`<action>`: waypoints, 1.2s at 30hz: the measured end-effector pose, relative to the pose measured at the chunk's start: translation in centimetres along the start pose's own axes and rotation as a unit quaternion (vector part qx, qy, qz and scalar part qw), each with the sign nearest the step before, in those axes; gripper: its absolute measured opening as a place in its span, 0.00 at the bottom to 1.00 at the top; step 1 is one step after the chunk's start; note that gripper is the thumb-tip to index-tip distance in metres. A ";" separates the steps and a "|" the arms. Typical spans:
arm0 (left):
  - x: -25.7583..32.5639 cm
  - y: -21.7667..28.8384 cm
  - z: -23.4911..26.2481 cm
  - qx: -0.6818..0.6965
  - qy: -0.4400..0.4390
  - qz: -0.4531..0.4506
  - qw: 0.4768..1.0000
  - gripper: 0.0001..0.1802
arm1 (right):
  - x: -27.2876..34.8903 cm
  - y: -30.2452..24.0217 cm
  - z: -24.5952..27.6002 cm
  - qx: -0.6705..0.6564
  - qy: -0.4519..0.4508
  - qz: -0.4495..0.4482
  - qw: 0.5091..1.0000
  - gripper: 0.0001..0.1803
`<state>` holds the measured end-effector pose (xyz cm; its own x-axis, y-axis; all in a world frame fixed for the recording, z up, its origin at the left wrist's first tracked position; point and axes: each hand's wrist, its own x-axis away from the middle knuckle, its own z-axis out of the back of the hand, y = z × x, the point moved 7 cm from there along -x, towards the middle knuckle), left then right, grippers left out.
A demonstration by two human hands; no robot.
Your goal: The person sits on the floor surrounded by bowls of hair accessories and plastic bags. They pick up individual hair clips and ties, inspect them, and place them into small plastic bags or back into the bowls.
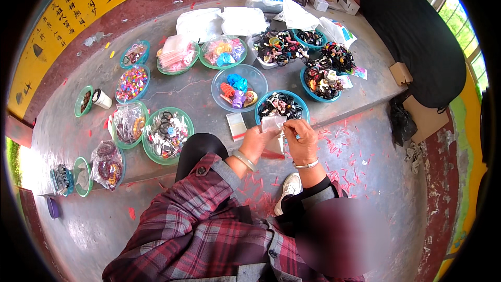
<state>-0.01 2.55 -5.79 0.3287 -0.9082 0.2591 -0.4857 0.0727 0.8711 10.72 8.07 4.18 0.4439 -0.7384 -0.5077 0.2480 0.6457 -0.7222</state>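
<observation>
Your left hand (254,145) grasps a small clear bag (273,124), fingers closed on it, by the near rim of the blue basin (307,112) of dark hair ties (282,103). Right hand (303,140) alongside, fingertips drawn together; can't tell if they grip the bag. Pale packet (236,124) near your left hand, on the worktop (190,102).

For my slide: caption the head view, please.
Left hand holding a small clear bag, right hand close by, near a blue bowl.
</observation>
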 end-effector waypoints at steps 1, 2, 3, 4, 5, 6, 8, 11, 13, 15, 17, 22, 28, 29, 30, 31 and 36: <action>0.0 0.1 0.1 -0.006 -0.003 -0.007 1.000 0.14 | 0.0 -0.2 -0.2 -0.014 -0.019 -0.025 0.999 0.05; 0.1 0.2 0.1 -0.012 -0.006 -0.014 1.000 0.14 | 0.0 -0.2 -0.5 -0.028 -0.038 -0.050 0.998 0.06; 0.1 0.3 0.2 -0.018 -0.009 -0.020 1.000 0.14 | 0.2 0.4 -0.9 -0.045 -0.050 -0.067 0.995 0.05; 0.2 0.6 -0.2 -0.026 -0.018 -0.034 0.999 0.14 | 0.3 1.5 -0.9 -0.059 -0.058 -0.084 0.993 0.05; 0.3 0.9 -0.5 -0.034 -0.028 -0.047 0.998 0.14 | 0.5 2.5 -1.1 -0.073 -0.066 -0.101 0.990 0.05; 0.4 1.1 -0.9 -0.042 -0.037 -0.061 0.997 0.14 | 0.8 3.7 -1.1 -0.136 -0.054 -0.151 0.978 0.04; 0.4 1.1 -0.8 -0.090 -0.038 -0.092 0.991 0.15 | 1.4 5.4 -1.9 -0.263 -0.036 -0.247 0.932 0.04; 0.0 0.3 -0.4 -0.140 -0.048 -0.102 0.984 0.16 | 1.3 5.5 -1.7 -0.299 -0.016 -0.251 0.921 0.04; -0.2 -0.1 -0.3 -0.169 -0.053 -0.096 0.980 0.17 | 1.4 5.9 -1.8 -0.276 -0.019 -0.242 0.930 0.04; -0.3 -0.3 -0.2 -0.201 -0.055 -0.089 0.974 0.16 | 1.4 6.0 -1.7 -0.246 -0.014 -0.233 0.941 0.04; 0.0 -0.1 -0.6 -0.180 -0.074 -0.084 0.977 0.15 | 1.2 5.7 -1.4 -0.210 -0.002 -0.224 0.952 0.04; 0.8 0.2 -0.9 -0.095 -0.094 -0.003 0.991 0.13 | 1.2 5.8 -1.2 -0.214 0.006 -0.235 0.948 0.05; 1.0 -0.4 -0.7 0.009 -0.119 0.064 0.991 0.11 | 1.4 7.1 -1.5 -0.292 0.057 -0.267 0.917 0.05; 0.9 -0.5 -0.6 0.011 -0.125 0.051 0.991 0.11 | 1.6 7.7 -1.6 -0.312 0.064 -0.275 0.907 0.05; 0.8 -0.5 -0.6 0.013 -0.130 0.038 0.991 0.11 | 1.6 8.2 -1.6 -0.316 0.075 -0.281 0.903 0.05; 0.8 -0.5 -0.5 0.017 -0.123 0.041 0.991 0.11 | 1.6 8.5 -1.5 -0.320 0.086 -0.287 0.899 0.05; 0.1 -2.2 1.5 -0.019 -0.064 0.069 0.995 0.10 | 1.2 8.9 0.9 -0.296 0.167 -0.342 0.876 0.06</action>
<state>-0.11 1.65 -8.34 0.1544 -0.9336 0.3235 -0.4871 0.2129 0.8470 14.23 13.06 -2.44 0.0642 -0.9927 0.1023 -0.1767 -0.1122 -0.9778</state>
